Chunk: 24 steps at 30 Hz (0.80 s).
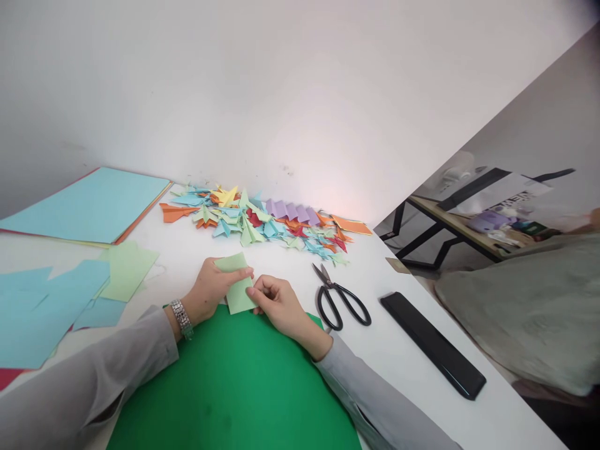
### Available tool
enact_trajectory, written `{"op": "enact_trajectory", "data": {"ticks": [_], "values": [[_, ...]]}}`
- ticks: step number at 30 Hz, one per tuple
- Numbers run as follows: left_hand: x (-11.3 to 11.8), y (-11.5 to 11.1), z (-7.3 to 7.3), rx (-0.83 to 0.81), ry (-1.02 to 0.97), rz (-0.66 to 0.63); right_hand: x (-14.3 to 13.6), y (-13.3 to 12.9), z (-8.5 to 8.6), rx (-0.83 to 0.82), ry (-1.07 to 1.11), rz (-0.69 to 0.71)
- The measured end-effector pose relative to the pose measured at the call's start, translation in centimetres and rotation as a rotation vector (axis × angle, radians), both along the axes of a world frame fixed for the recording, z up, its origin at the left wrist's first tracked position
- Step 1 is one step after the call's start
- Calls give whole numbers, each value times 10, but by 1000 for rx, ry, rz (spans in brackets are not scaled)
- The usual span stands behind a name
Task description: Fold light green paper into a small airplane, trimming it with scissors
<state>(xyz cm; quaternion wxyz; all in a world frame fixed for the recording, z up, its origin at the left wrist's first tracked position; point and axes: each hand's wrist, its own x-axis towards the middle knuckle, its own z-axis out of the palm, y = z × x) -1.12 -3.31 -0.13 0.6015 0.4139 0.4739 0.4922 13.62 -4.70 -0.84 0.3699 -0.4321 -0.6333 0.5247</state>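
Observation:
A small light-green piece of paper (239, 294) is held up between my two hands, above the far edge of a green sheet (234, 381). My left hand (209, 290) grips its left side, thumb across the front. At its lower right edge, my right hand (281, 305) pinches the paper between thumb and fingers; some of those fingertips are hidden behind it. Behind my hands lies a spread of folded paper shapes (248, 232) in several colours, some like small planes. Black-handled scissors (335, 294) rest to the right of my right hand, blades partly apart.
Large coloured sheets (89, 203) are stacked at the back left, with loose blue paper (60, 312) nearer me. A long black object (431, 344) lies along the right side of the white table (375, 375). Beyond are a wooden-topped table (450, 228) and part of another person (525, 319).

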Motion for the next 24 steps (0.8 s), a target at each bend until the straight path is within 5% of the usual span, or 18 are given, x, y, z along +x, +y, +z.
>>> {"op": "enact_trajectory", "data": {"ticks": [24], "values": [[-3, 6, 4, -135, -179, 72, 5, 1, 1, -50, 32, 86]]}}
